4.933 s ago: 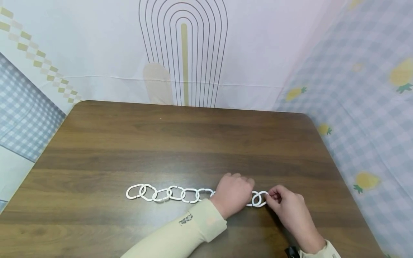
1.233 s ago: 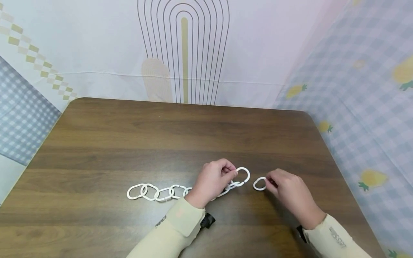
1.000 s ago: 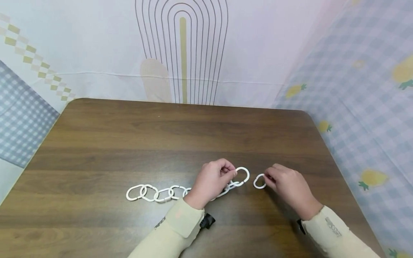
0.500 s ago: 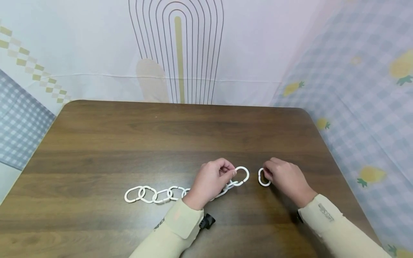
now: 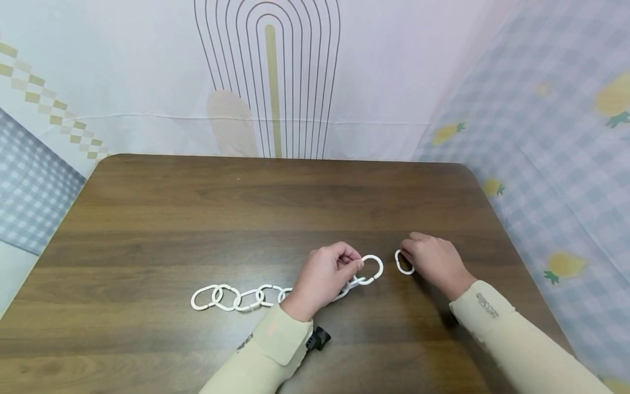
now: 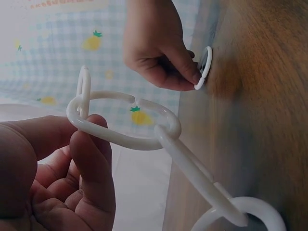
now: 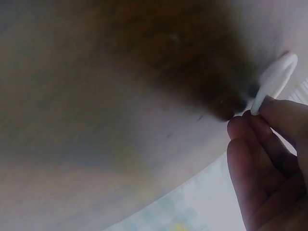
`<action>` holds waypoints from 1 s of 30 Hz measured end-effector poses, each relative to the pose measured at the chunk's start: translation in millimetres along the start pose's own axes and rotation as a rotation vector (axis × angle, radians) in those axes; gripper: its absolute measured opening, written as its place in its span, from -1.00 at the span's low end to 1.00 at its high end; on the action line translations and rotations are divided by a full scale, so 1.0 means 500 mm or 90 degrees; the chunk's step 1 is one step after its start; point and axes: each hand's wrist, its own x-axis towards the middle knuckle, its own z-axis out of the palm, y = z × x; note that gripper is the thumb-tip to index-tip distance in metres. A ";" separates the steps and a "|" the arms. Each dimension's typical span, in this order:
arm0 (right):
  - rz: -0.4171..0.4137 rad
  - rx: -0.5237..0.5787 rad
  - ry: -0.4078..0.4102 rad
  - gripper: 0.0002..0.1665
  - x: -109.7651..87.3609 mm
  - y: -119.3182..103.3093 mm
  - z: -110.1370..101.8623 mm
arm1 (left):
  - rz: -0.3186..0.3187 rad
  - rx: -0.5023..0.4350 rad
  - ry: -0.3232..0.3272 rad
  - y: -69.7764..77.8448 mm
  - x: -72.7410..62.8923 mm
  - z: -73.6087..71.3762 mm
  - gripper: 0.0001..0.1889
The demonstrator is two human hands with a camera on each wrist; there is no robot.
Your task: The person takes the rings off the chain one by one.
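Note:
A chain (image 5: 238, 300) of white plastic C-shaped links lies across the wooden table, its right end raised. My left hand (image 5: 320, 282) pinches the raised end between thumb and finger; the end link (image 5: 381, 268) arches out beyond the fingertips. In the left wrist view a small gap shows in one hanging link (image 6: 115, 137), and further links slope down from it. My right hand (image 5: 435, 262) pinches a single loose link (image 5: 397, 261), separate from the chain, just right of the end link. That loose link (image 7: 279, 77) stands tilted at the fingertips in the right wrist view, close over the table.
The brown wooden table (image 5: 246, 208) has rounded far corners. Behind it hangs a pale patterned cloth (image 5: 384, 82), and a checked cloth with pineapples (image 5: 556, 180) hangs at the right. A black wrist device (image 5: 318, 339) sits under the left cuff.
The loose link, joined to the chain's right end in the earliest frame, is now apart. My right hand has carried it toward the table's far side; lately my left hand has stayed nearly still.

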 end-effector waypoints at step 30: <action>0.013 -0.026 -0.064 -0.70 0.045 0.028 0.000 | -0.002 -0.012 0.000 0.012 -0.002 0.002 -0.94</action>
